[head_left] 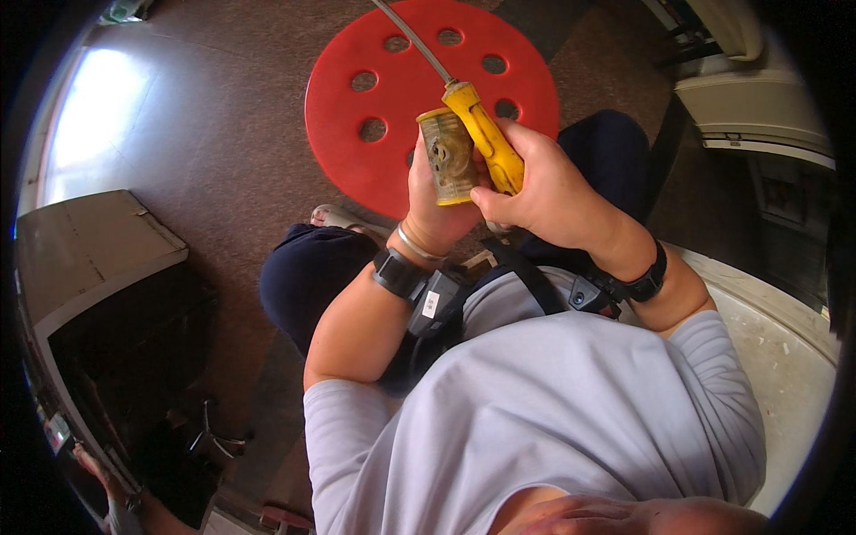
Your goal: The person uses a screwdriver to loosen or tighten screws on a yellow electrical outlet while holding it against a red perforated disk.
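My left hand (430, 212) is closed round a small can-shaped metal cylinder (448, 162) with yellow rims and a ribbed, stained side. In my right hand (548, 187) is a screwdriver (482, 134) with a worn yellow handle and a long metal shaft that points up and away to the left. The screwdriver's handle lies along the can's right side, and my right thumb reaches across to the can's lower edge. Both hands meet above the near edge of a round red stool top (343, 98). The shaft's tip is cut off by the picture's upper edge.
My knees (308, 281) are on either side of the stool. A beige cabinet-like unit (98, 241) stands at the left, with pale machine housings (758, 107) at the far right. At the lower left another person's hand (102, 468) shows.
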Motion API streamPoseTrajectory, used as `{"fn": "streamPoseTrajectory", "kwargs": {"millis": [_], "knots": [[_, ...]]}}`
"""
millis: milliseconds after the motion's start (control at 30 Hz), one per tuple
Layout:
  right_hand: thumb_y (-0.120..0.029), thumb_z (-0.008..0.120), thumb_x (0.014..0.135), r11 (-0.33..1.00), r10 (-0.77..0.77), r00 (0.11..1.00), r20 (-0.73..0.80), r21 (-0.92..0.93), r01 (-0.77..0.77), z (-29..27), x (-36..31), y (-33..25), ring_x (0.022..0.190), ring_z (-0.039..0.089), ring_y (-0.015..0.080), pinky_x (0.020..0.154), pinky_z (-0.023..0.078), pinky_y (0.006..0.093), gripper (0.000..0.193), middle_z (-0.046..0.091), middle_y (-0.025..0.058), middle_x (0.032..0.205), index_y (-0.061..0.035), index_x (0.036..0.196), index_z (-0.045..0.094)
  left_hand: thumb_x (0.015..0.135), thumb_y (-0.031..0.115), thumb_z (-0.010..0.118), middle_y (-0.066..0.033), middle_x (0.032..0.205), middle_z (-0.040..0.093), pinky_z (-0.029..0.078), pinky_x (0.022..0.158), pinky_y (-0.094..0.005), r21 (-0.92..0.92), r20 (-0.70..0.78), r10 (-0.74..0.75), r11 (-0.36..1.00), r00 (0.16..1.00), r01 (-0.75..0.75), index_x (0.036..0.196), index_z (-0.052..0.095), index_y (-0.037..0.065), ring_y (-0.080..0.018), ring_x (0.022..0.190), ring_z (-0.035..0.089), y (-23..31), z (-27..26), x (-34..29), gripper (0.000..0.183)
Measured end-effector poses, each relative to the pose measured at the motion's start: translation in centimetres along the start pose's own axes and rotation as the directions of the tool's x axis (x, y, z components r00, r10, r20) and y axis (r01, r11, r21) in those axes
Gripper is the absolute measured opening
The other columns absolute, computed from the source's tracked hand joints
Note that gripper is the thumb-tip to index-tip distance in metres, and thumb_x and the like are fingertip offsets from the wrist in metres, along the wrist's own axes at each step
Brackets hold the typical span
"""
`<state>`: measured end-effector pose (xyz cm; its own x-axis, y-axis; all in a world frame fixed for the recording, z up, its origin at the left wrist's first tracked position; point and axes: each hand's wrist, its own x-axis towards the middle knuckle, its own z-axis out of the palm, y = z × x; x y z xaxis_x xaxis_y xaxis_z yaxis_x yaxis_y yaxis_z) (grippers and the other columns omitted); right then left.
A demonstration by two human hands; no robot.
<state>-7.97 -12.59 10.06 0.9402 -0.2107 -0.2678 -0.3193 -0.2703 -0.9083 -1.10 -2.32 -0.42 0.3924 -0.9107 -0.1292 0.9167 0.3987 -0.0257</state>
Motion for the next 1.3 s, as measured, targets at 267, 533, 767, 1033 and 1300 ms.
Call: {"fn": "streamPoseTrajectory", "kwargs": {"millis": [267, 533, 767, 1033, 1300], "knots": [[-0.005, 0.067, 0.071, 0.994, -0.07, 0.997, -0.032, -0.088, 0.067, 0.4, -0.3, -0.2, 0.08, 0.056, 0.0137, 0.073, 0.048, 0.0275, 0.038, 0.057, 0.0102, 0.088, 0.0025, 0.104, 0.048, 0.092, 0.053, 0.032, -0.0109, 0.105, 0.059, 0.047, 0.087, -0.0396, 0.042, -0.006, -0.025, 0.999, 1.0, 0.025, 0.113, 0.052, 0.008, -0.0257, 0.096, 0.058, 0.0, -0.9, -0.2, 0.054], [-0.007, 0.067, 0.072, 0.976, -0.122, 0.99, -0.07, -0.191, 0.107, 0.8, -0.3, 0.1, 0.079, 0.059, 0.0165, 0.071, 0.05, 0.0292, 0.035, 0.058, 0.0121, 0.087, 0.0021, 0.101, 0.049, 0.092, 0.053, 0.031, -0.0108, 0.105, 0.058, 0.047, 0.087, -0.0404, 0.022, 0.041, -0.011, 1.0, 0.999, 0.01, 0.113, 0.052, 0.008, -0.0252, 0.096, 0.057, 0.2, -2.1, 0.1, 0.054], [-0.014, 0.067, 0.074, 0.998, -0.025, 0.994, -0.102, -0.061, 0.019, -0.1, 0.3, 0.4, 0.078, 0.06, 0.0196, 0.071, 0.05, 0.0302, 0.037, 0.06, 0.0138, 0.086, 0.004, 0.101, 0.051, 0.093, 0.053, 0.028, -0.0103, 0.107, 0.053, 0.045, 0.089, -0.0395, 0.138, -0.088, -0.008, 0.99, 0.996, 0.02, 0.116, 0.047, 0.008, -0.0239, 0.1, 0.054, 0.3, 1.7, -0.3, 0.054], [-0.016, 0.067, 0.076, 0.997, -0.062, 0.987, -0.15, -0.049, 0.055, -0.8, 0.8, 0.5, 0.076, 0.061, 0.0198, 0.07, 0.05, 0.0304, 0.037, 0.061, 0.0145, 0.086, 0.0048, 0.103, 0.052, 0.097, 0.037, 0.03, -0.0108, 0.121, 0.052, 0.04, 0.099, -0.0362, -0.041, 0.007, -0.064, 0.997, 0.998, 0.064, 0.125, 0.042, 0.006, -0.0228, 0.113, 0.051, 0.2, 1.5, 0.0, 0.044], [-0.015, 0.066, 0.076, 0.998, -0.052, 0.984, -0.169, -0.044, 0.046, -1.0, 0.9, 0.0, 0.07, 0.06, 0.0176, 0.066, 0.05, 0.0296, 0.028, 0.061, 0.012, 0.078, 0.0033, 0.095, 0.055, 0.097, 0.045, 0.02, -0.0075, 0.118, 0.052, 0.041, 0.098, -0.0353, 0.004, -0.084, -0.033, 0.999, 0.996, 0.033, 0.123, 0.043, 0.009, -0.0206, 0.109, 0.051, -0.1, 1.6, 0.0, 0.05]]}}
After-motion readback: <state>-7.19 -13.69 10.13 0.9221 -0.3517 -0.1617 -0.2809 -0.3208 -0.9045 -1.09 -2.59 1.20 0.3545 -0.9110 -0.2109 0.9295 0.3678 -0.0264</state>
